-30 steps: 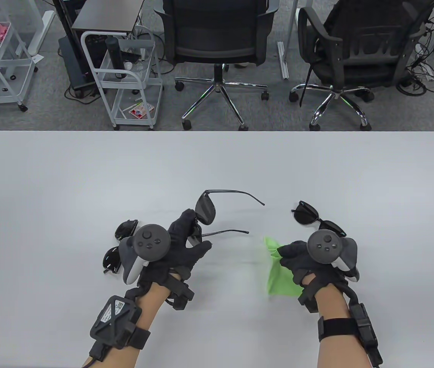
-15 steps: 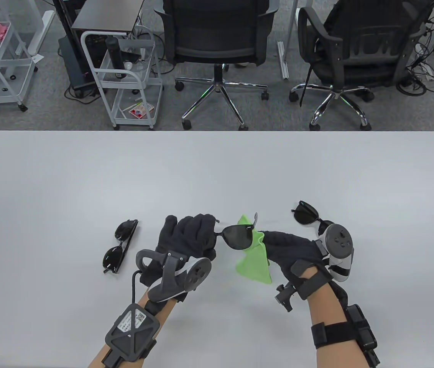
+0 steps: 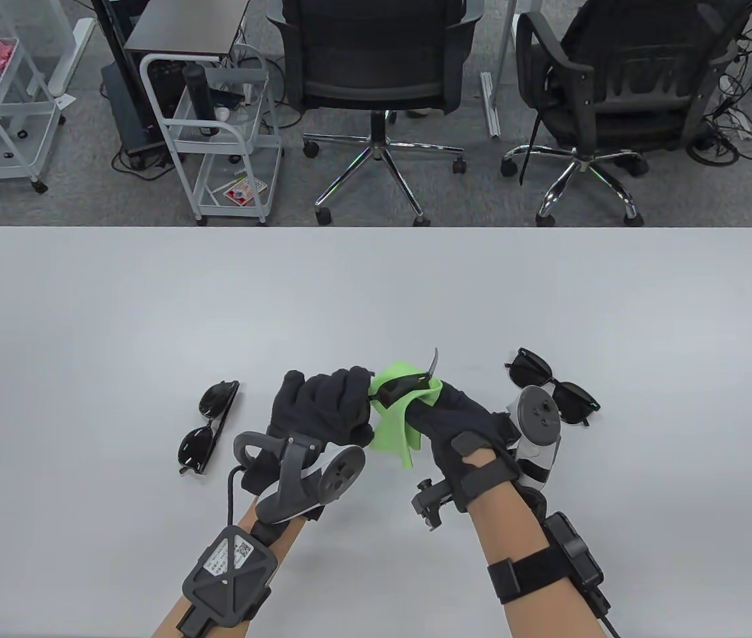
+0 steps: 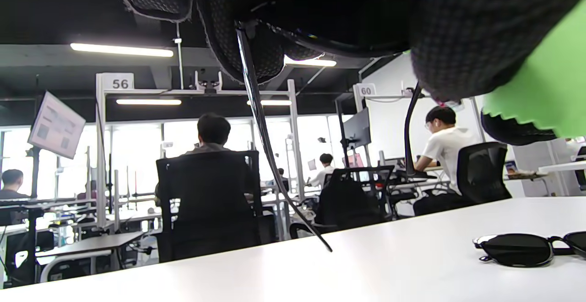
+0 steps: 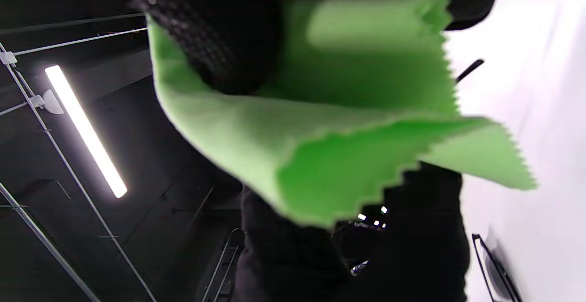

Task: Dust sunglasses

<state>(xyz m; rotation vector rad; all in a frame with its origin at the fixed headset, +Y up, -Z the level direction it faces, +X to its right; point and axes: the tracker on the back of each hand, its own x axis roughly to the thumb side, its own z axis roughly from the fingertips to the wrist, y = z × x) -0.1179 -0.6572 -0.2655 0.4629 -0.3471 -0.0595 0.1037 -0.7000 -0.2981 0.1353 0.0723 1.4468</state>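
Table point(image 3: 376, 286): white, bears all | my left hand point(image 3: 323, 409): grips held sunglasses point(image 3: 394, 387) above table | my right hand point(image 3: 459, 425): pinches green cloth point(image 3: 396, 432) around their lens | two spare pairs point(image 3: 206, 425) point(image 3: 552, 385): on table, flanking my hands

1. The table view looks steeply down from above the near edge, facing the far chairs point(image 3: 376, 73).
2. The left wrist view sits low over the table point(image 4: 412, 265), facing far across the room.
3. The right wrist view, tilted, is very close to the green cloth point(image 5: 348, 123), which all three views share.
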